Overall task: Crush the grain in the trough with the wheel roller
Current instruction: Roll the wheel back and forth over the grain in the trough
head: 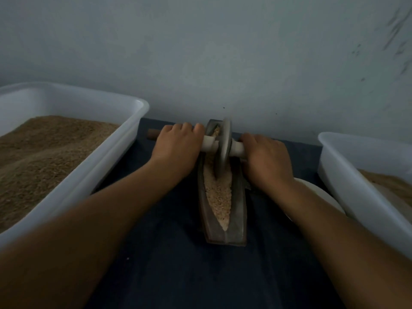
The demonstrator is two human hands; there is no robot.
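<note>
Centre of frame: narrow boat-shaped trough (236,210) lying lengthwise on a dark blue cloth (169,253), filled with pale crushed grain (219,195). Wheel roller (223,148) stands upright in the trough's far half, its disc edge sunk in the grain, blurred at the top. Left hand (177,146) wrapped over the axle handle left of the disc — the brown handle end sticks out past the knuckles. Right hand (266,158) gripping the handle on the right side, fingers curled over it. Both forearms stretch in from the lower corners. White tub (93,175) at left holds brown grain; second white tub (347,188) at right edge, partly filled. White plate (321,195) peeks out beneath the right forearm. Grey wall behind.
</note>
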